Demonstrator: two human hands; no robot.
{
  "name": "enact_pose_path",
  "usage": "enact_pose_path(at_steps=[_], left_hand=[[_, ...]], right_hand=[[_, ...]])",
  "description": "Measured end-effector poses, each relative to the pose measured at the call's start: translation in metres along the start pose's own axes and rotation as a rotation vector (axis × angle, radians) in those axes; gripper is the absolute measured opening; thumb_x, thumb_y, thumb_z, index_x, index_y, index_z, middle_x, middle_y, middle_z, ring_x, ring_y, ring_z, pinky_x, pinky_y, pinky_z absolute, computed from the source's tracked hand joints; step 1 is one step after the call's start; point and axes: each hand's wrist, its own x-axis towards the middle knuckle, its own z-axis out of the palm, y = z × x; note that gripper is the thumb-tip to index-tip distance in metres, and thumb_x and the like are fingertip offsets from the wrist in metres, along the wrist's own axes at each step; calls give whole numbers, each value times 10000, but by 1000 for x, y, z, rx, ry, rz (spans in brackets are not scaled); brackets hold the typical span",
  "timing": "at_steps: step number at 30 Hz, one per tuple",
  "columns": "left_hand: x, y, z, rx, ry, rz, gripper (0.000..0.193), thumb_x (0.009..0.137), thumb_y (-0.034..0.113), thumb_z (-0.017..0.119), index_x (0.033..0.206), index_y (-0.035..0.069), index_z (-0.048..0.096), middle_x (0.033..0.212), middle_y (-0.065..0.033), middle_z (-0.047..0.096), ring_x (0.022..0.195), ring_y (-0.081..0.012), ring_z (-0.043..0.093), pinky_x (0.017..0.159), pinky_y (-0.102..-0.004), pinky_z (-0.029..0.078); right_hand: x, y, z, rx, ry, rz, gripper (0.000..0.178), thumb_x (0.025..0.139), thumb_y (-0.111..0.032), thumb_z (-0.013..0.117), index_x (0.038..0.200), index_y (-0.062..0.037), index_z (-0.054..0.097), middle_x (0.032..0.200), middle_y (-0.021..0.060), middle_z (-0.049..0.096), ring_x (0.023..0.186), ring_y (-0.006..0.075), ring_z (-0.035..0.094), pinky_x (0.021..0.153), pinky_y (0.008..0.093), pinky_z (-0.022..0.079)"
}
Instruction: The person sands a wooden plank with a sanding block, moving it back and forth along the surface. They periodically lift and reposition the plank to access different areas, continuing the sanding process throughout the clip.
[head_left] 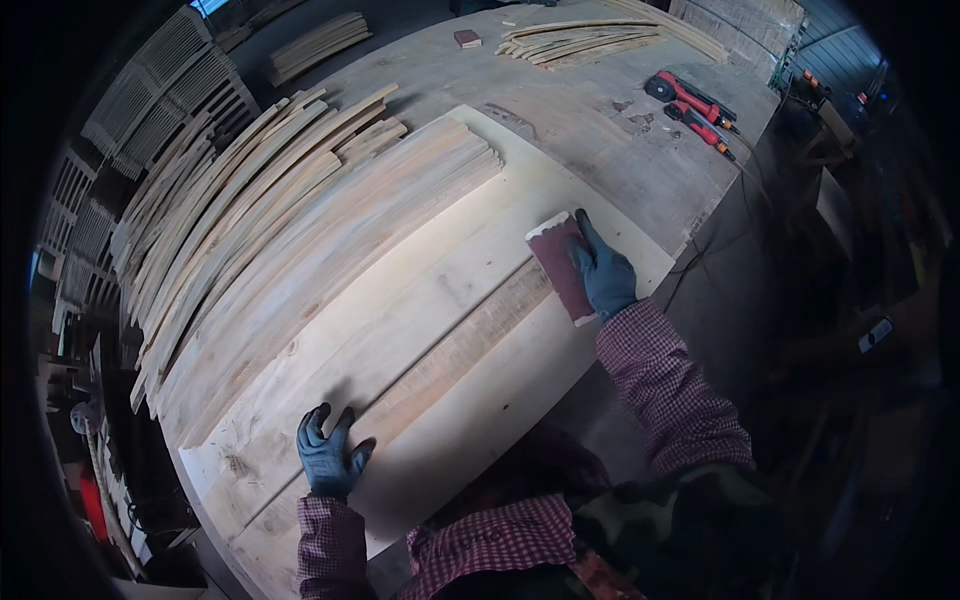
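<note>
looked like you were mid-sanding: your right hand (606, 272) gripped the sanding block (557, 268) at the right end of the narrow board (462, 342), left hand (330, 455) loosely spread, holding nothing. next stroke probably called for even pressure.

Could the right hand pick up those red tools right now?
Probably not straight away: the right hand is holding a maroon block. Otherwise, the way across the tabletop to the red tools looks free.

Woodworking shop: piled wooden slats (250, 180), red power tools (690, 97), broad worktable (560, 100).
</note>
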Motion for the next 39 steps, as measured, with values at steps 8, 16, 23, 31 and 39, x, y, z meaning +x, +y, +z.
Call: enact_pose_path(at_steps=[8, 16, 23, 31, 39], left_hand=[[8, -5, 13, -86, -98, -56, 684, 841, 401, 718, 1450, 172, 509, 1541, -240, 360, 1384, -456, 365, 1139, -566, 304], [9, -9, 15, -78, -147, 7, 707, 865, 386, 675, 1494, 154, 450, 1554, -211, 366, 1402, -438, 361, 1147, -561, 297], [16, -7, 14, -36, -181, 20, 685, 879, 362, 661, 1487, 134, 444, 1551, -199, 383, 1412, -422, 365, 1147, -551, 305], [-9, -26, 23, -57, -48, -41, 690, 916, 349, 611, 1487, 35, 382, 1536, -211, 401, 1393, -435, 388, 1143, -538, 317], [5, -12, 20, -46, -68, -75, 686, 908, 338, 625, 1472, 19, 400, 1519, -201, 421, 1402, -424, 383, 1162, -537, 295]], right_hand=[[84, 71, 5, -211, -98, 166, 605, 1006, -599, 360, 1526, -293, 402, 1273, 205, 641, 1157, 409, 611, 997, 504, 470], [67, 9, 32, -558, -163, 53, 931, 899, -660, 535, 1583, -125, 200, 1385, 200, 506, 1238, 346, 533, 1021, 507, 434], [16, -43, 68, -240, -99, -428, 930, 800, -569, 708, 1516, -95, 353, 1313, 207, 527, 1169, 363, 534, 973, 507, 447], [-33, -91, 67, -231, -312, -721, 934, 802, -595, 697, 1553, -176, 331, 1394, 184, 500, 1263, 365, 484, 1087, 522, 352], [96, 16, 42, -669, -83, -17, 861, 808, -685, 648, 1501, -229, 420, 1109, 143, 580, 986, 311, 583, 825, 499, 486]])
